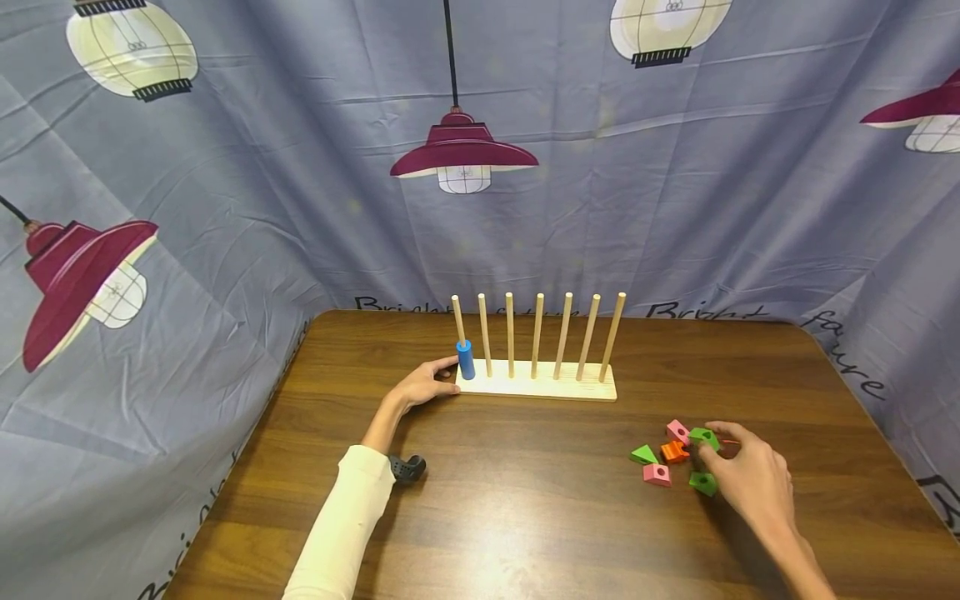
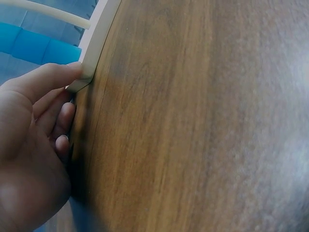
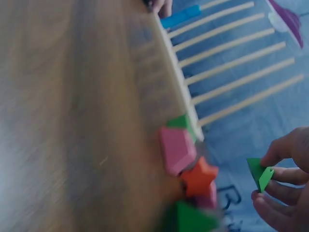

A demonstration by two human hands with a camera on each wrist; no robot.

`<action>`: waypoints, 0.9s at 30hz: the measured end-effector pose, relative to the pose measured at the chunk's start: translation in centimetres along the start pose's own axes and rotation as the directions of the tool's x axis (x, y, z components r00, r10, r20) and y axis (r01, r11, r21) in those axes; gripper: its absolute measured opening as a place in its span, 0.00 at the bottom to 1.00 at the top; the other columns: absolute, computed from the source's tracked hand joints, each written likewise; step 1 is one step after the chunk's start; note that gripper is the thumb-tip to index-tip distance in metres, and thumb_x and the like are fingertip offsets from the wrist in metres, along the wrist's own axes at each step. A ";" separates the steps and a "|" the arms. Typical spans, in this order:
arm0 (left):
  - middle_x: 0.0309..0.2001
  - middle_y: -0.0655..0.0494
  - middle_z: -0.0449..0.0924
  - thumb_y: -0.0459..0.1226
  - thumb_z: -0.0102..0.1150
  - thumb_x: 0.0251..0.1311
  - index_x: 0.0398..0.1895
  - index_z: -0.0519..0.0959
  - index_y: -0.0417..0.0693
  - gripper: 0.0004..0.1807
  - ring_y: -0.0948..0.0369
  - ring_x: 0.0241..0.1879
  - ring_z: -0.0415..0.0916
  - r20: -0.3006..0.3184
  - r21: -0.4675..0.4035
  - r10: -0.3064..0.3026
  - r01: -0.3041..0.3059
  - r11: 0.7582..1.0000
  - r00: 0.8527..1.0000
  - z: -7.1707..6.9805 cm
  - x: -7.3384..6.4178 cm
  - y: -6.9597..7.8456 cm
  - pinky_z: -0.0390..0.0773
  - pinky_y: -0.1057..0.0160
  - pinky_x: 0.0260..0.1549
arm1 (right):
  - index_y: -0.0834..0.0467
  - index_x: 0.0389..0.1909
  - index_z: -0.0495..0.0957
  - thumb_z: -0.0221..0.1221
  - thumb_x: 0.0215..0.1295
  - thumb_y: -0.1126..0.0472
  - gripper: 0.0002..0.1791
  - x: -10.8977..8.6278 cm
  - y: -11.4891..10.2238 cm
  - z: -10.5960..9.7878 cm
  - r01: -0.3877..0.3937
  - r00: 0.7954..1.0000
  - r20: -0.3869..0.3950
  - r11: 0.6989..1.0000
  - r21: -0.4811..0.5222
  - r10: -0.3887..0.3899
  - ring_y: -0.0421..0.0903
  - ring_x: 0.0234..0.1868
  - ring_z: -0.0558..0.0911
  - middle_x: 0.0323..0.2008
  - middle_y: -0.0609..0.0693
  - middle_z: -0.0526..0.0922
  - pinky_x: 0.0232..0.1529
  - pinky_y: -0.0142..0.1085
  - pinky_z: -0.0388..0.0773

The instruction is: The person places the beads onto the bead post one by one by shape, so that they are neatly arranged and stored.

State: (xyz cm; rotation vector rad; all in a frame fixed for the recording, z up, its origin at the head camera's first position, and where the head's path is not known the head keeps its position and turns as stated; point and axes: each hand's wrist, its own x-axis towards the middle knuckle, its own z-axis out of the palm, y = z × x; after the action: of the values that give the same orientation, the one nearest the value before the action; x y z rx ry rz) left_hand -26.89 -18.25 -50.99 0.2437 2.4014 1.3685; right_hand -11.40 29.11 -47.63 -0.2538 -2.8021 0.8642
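Pinches a green block (image 1: 702, 435) in the right hand (image 1: 756, 477) toward the right edge of the tabletop (image 1: 540, 492), while gripping the peg board (image 1: 546, 388) near the far edge with the left hand (image 1: 420, 387), presumably for steadiness.

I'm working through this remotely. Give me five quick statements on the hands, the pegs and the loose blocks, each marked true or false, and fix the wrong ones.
1. The left hand holds one end of the pegboard. True.
2. The blue cylinder sits on the rightmost peg in the head view. False: it is on the leftmost peg.
3. The right hand pinches a green block. True.
4. The orange star is threaded on a peg. False: it lies among the loose blocks.
5. The pegboard has five pegs. False: it has seven.
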 end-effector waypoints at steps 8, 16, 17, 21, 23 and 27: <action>0.65 0.40 0.67 0.35 0.66 0.61 0.75 0.63 0.43 0.39 0.46 0.63 0.63 0.002 0.002 0.018 -0.018 1.000 1.000 -0.1 0.1 -0.3 0.61 0.44 0.63 | 0.62 0.50 0.84 0.66 0.60 0.62 0.17 1.7 -5.4 0.4 0.189 0.976 -0.136 0.972 0.139 -0.171 0.52 0.34 0.86 0.34 0.58 0.87 0.35 0.37 0.79; 0.65 0.40 0.67 0.36 0.67 0.61 0.75 0.64 0.45 0.39 0.47 0.63 0.63 -0.004 0.003 0.016 -0.016 1.000 1.000 -0.1 0.2 -0.2 0.61 0.45 0.64 | 0.63 0.47 0.85 0.67 0.59 0.66 0.14 3.9 -11.2 1.8 0.331 0.942 -0.165 0.885 0.327 -0.291 0.36 0.34 0.83 0.39 0.56 0.87 0.37 0.20 0.75; 0.66 0.40 0.67 0.36 0.66 0.61 0.75 0.64 0.45 0.39 0.47 0.63 0.63 -0.002 0.004 0.015 -0.015 1.000 1.000 -0.1 0.2 -0.2 0.61 0.45 0.64 | 0.62 0.47 0.85 0.67 0.59 0.66 0.14 4.2 -11.9 1.9 0.350 0.936 -0.167 0.872 0.342 -0.310 0.36 0.34 0.83 0.39 0.55 0.87 0.37 0.21 0.76; 0.66 0.40 0.66 0.37 0.66 0.61 0.76 0.63 0.45 0.39 0.47 0.64 0.62 0.007 0.005 0.008 -0.008 1.000 1.000 -0.2 0.3 -0.4 0.60 0.44 0.65 | 0.62 0.46 0.85 0.68 0.59 0.68 0.13 5.3 -15.2 2.3 0.415 0.910 -0.176 0.815 0.404 -0.376 0.42 0.36 0.84 0.40 0.53 0.87 0.40 0.30 0.79; 0.65 0.41 0.67 0.37 0.67 0.61 0.76 0.63 0.45 0.39 0.47 0.64 0.63 0.007 0.003 0.007 -0.007 1.000 1.000 -0.2 0.3 -0.5 0.60 0.45 0.65 | 0.63 0.48 0.84 0.67 0.60 0.69 0.14 5.8 -17.0 2.4 0.443 0.895 -0.176 0.780 0.442 -0.409 0.46 0.38 0.84 0.42 0.54 0.86 0.43 0.36 0.79; 0.64 0.41 0.68 0.36 0.67 0.60 0.75 0.64 0.45 0.39 0.47 0.63 0.63 0.001 -0.002 0.011 -0.011 1.000 1.000 -0.1 0.4 -0.5 0.61 0.46 0.64 | 0.65 0.50 0.82 0.66 0.63 0.70 0.15 6.8 -20.4 2.8 0.484 0.867 -0.171 0.709 0.513 -0.468 0.50 0.43 0.83 0.46 0.56 0.85 0.47 0.42 0.78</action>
State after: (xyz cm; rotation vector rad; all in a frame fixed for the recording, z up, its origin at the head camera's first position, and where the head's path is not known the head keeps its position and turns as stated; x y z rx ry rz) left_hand -27.27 -18.47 -51.42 0.2581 2.4015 1.3747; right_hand -20.75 12.52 -37.29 0.5244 -2.2705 1.4218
